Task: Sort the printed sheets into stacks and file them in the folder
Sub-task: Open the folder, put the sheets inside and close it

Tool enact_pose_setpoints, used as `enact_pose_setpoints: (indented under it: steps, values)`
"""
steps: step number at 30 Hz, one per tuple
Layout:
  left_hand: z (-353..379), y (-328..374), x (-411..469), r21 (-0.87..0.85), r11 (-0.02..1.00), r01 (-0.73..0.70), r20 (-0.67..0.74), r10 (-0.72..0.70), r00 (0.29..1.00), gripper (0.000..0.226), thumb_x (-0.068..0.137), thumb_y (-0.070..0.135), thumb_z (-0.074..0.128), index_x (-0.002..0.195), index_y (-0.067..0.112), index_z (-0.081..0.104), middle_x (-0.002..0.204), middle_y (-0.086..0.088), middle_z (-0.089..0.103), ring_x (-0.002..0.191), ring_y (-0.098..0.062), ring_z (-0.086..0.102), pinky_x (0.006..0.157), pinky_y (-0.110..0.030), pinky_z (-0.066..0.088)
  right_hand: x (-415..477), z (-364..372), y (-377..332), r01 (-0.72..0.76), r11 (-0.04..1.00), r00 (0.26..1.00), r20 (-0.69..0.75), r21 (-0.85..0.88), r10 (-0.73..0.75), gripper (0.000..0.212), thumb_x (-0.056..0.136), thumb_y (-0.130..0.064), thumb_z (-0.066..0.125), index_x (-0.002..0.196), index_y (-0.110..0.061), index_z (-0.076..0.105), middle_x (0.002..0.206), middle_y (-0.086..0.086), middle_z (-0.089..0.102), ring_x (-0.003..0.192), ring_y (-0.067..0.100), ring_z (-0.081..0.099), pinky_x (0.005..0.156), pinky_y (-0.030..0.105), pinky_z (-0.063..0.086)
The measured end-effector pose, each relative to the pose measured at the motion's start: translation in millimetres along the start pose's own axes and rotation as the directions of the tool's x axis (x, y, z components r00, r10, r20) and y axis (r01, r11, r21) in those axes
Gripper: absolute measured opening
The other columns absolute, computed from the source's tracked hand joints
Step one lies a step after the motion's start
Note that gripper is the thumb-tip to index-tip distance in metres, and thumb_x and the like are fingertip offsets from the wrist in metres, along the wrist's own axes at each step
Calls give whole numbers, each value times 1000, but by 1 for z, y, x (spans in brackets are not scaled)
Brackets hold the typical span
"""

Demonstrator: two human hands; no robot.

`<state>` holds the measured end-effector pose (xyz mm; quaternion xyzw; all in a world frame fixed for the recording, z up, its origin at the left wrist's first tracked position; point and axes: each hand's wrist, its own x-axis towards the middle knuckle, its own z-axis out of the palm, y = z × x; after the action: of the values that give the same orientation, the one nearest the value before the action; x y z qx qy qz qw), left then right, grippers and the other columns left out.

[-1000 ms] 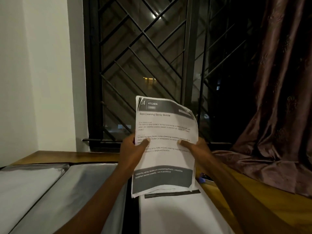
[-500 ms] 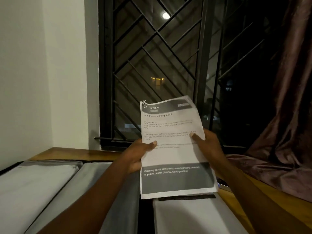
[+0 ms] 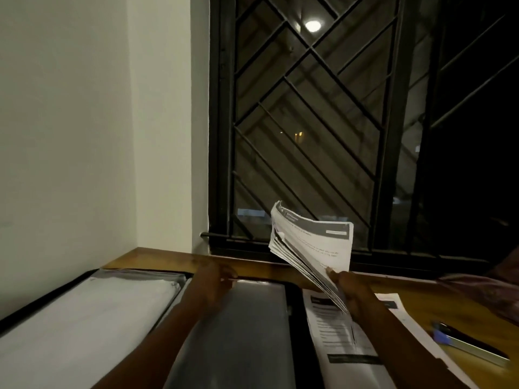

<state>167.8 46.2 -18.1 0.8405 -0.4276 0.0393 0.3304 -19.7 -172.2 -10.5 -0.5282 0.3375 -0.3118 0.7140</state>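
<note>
The left hand [image 3: 214, 277] has let go of the curled white stack of printed sheets [image 3: 314, 248], now pinched aloft at right by the right hand [image 3: 349, 294], and reaches the far edge of the grey plastic folder [image 3: 247, 332], grip unclear, probably for filing.

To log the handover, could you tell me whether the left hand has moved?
Yes: left hand released the sheets and dropped to the folder by the wooden ledge.
</note>
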Motion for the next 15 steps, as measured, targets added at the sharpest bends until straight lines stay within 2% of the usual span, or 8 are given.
enact_pose_setpoints:
  steps: [1,3,5,7,9,11,13,15]
  values:
    - [7,-3,3,18,1000,-2,24,1,1000,19,85,18,69,102,27,69,101,9,65,94,-5,60,77,-5,41,4,5,2,-4,999,1000,-6,36,4,36,95,-11,55,128,3,53,78,12,66,61,26,63,35,22,47]
    - [18,-8,6,30,998,63,27,-64,998,28,78,37,75,106,35,68,107,9,62,104,-9,55,90,-22,45,11,14,6,3,996,1000,-13,91,-2,35,94,-13,56,127,0,55,66,9,70,51,24,66,37,24,49]
    - [25,-11,6,64,993,104,1,-104,995,26,72,50,76,92,50,59,113,10,59,115,-12,49,100,-39,39,9,20,7,8,995,1000,5,103,-9,25,96,-13,54,117,-1,57,57,8,67,45,21,63,33,19,44]
    - [27,-13,7,61,987,150,-15,-150,989,22,70,50,76,76,50,55,112,12,57,117,-14,46,100,-44,34,10,21,10,-11,996,1000,25,84,9,13,99,-10,48,94,-1,55,39,4,58,29,13,54,28,14,36]
    - [27,-12,8,57,987,153,-30,-152,988,15,72,43,75,70,41,61,105,14,58,115,-15,46,101,-50,29,11,21,11,-25,997,1000,16,79,23,22,100,-8,43,80,-3,49,32,2,51,23,10,47,26,12,32]
    - [29,-8,9,50,989,141,-41,-139,989,15,78,34,71,67,33,61,97,15,59,112,-15,46,104,-53,25,11,21,14,-12,994,1000,19,107,10,12,99,-10,48,93,-3,54,41,4,59,31,13,55,28,14,37]
    - [28,-5,7,63,990,123,-47,-121,992,17,82,30,67,67,30,60,92,15,61,108,-12,47,104,-51,24,9,22,15,-10,989,1000,29,145,5,15,97,-13,52,110,-6,55,51,7,64,40,17,61,30,17,41]
    - [24,-5,5,11,996,94,-52,-93,994,13,81,30,65,69,29,60,90,14,63,99,-8,52,100,-46,28,9,21,17,-21,985,998,55,173,11,18,96,-13,52,113,-5,54,47,5,64,36,15,60,31,18,43]
